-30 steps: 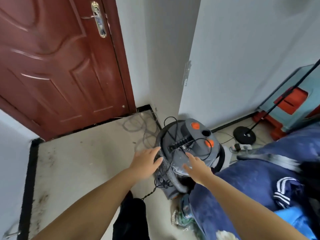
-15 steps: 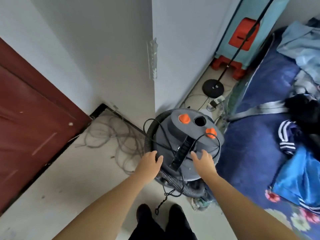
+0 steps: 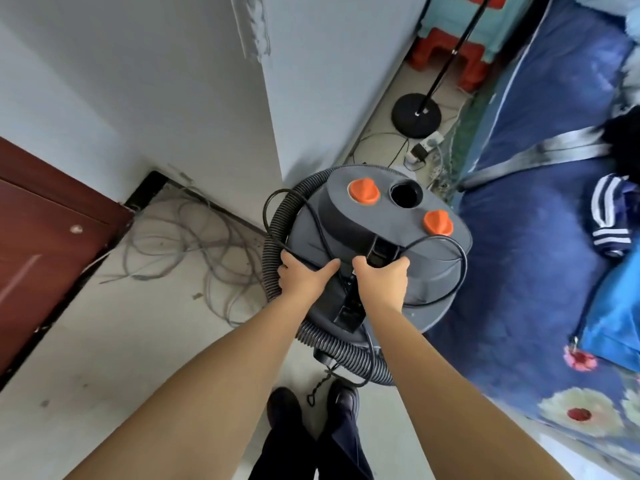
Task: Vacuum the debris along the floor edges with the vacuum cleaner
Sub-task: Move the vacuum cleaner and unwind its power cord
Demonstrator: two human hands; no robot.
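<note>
Leaning in the left corner is a dark red wooden door (image 3: 38, 251), loose grey cables (image 3: 194, 244) beside it. Centre, the round grey canister vacuum cleaner (image 3: 374, 244) stands upright on the pale floor (image 3: 104, 341), black handle running toward the person. Left hand (image 3: 304, 278) grips the ribbed hose (image 3: 273, 237); right hand (image 3: 381, 282) curls over the handle. A blue bedspread (image 3: 536, 237) lies right.

- Grey drum vacuum cleaner (image 3: 433, 258), upright on floor beside blue bed, two orange knobs and open round port on lid.
- Ribbed grey hose (image 3: 273, 237) wrapped around drum; black cord looped over lid.
</note>
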